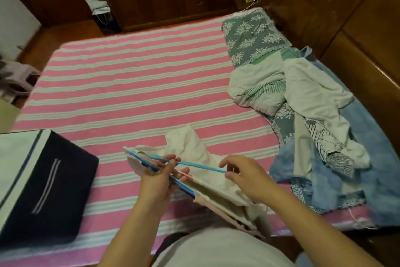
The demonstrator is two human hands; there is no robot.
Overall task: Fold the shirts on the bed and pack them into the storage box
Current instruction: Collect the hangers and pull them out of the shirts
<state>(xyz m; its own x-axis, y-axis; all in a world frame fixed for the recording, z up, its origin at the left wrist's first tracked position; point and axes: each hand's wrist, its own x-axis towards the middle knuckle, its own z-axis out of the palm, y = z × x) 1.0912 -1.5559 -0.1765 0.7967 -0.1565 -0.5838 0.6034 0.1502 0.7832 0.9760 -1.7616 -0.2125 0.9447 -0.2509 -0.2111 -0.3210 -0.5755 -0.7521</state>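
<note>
Both hands, left (pixel 157 180) and right (pixel 244 177), grip a white shirt (pixel 216 189) on blue hangers (pixel 186 164) at lower center, box (pixel 43 182) lower left.

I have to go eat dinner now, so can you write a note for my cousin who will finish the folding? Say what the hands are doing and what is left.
Left hand: grips the blue hangers with a white shirt hanging from them.
Right hand: pinches the far end of one blue hanger.
White shirt: partly on the striped bed, not folded yet.
Pile of clothes: unfolded, on the right side of the bed.
Storage box: dark, on the bed's left; its inside is not visible.
Done: nothing visibly folded.
Left: free the shirt, fold it, fold the pile, pack everything.
</note>
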